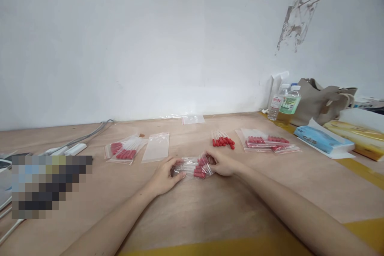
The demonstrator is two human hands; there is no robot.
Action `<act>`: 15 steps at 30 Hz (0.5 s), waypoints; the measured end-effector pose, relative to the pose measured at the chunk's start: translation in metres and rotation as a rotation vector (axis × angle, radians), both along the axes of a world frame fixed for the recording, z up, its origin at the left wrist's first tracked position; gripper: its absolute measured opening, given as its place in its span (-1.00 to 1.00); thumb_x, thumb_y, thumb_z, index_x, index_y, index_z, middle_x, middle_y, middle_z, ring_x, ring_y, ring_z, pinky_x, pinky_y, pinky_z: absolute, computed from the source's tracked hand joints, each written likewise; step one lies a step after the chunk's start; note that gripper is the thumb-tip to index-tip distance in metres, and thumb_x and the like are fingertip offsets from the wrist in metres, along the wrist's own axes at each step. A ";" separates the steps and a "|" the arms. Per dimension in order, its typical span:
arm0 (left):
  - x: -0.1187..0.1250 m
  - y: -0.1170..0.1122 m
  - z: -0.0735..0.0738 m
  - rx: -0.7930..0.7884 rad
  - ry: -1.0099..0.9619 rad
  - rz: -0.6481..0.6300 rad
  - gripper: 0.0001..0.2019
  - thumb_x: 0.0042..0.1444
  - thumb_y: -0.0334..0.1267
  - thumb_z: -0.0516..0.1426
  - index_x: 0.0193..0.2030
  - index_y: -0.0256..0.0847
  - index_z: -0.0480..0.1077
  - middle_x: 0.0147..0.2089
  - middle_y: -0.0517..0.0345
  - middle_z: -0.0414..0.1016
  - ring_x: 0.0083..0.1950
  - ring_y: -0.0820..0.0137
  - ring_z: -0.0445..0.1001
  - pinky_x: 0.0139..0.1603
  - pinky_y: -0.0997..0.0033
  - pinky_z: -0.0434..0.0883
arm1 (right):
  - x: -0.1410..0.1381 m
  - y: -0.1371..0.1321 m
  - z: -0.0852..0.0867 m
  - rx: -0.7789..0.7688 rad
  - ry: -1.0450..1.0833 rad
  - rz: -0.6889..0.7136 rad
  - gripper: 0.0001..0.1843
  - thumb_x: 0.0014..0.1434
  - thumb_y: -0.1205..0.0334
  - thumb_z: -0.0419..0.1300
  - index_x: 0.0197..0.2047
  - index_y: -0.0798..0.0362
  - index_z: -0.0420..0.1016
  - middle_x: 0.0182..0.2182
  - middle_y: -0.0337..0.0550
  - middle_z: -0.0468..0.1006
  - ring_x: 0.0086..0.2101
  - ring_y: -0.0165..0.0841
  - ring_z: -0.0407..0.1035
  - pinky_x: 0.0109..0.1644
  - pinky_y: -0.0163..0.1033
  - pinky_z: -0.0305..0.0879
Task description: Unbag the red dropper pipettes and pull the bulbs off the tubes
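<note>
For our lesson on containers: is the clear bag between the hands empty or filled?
Filled, at least partly: red-ended sticks show through the clear bag between left hand and right hand. Whether sealed, cannot tell.

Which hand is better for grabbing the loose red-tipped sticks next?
Probably the right hand: it's closer to the loose red-tipped sticks. The left hand is at the clear bag's farther end.

Head view: looks forward, down over tabletop (195,216) toward white wall (150,48).
</note>
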State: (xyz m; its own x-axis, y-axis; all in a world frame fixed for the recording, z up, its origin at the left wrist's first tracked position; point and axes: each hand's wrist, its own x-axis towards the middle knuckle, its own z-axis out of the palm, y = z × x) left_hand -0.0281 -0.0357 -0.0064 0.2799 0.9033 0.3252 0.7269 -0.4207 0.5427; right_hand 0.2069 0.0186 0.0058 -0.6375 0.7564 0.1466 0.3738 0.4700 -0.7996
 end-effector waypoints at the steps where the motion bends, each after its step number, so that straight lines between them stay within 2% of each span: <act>1: 0.000 0.000 0.000 0.002 0.000 0.000 -0.68 0.00 -0.17 0.11 -0.08 -0.20 0.32 -0.17 0.07 0.38 -0.17 0.34 0.36 -0.19 0.36 0.33 | -0.001 0.000 -0.002 -0.056 0.046 0.015 -0.79 -0.09 0.33 0.16 -0.29 0.09 0.33 -0.44 -0.27 0.39 -0.46 -0.50 0.25 -0.43 -0.40 0.16; 3: 0.000 -0.001 0.001 0.000 0.002 0.003 -0.68 0.00 -0.17 0.11 -0.09 -0.19 0.32 -0.18 0.08 0.38 -0.20 0.35 0.36 -0.21 0.36 0.33 | -0.003 0.002 -0.005 -0.147 0.121 0.021 -0.80 -0.11 0.33 0.17 -0.33 0.10 0.32 -0.45 -0.27 0.42 -0.46 -0.49 0.29 -0.43 -0.39 0.19; 7: 0.000 -0.002 0.002 -0.015 0.005 0.013 -0.68 0.00 -0.15 0.11 -0.10 -0.19 0.33 -0.19 0.08 0.39 -0.22 0.35 0.37 -0.24 0.37 0.34 | -0.002 0.008 -0.007 -0.227 0.174 0.005 -0.78 -0.16 0.33 0.22 -0.36 0.11 0.32 -0.49 -0.28 0.44 -0.45 -0.47 0.33 -0.39 -0.36 0.23; 15: -0.004 0.000 -0.001 -0.024 -0.016 0.008 -0.66 0.01 -0.16 0.11 -0.06 -0.20 0.30 -0.15 0.08 0.38 -0.18 0.35 0.37 -0.21 0.38 0.34 | 0.026 0.019 -0.002 -0.435 0.284 -0.058 -0.60 -0.21 0.17 0.32 -0.29 0.12 0.33 -0.53 -0.29 0.45 -0.50 -0.47 0.37 -0.37 -0.31 0.31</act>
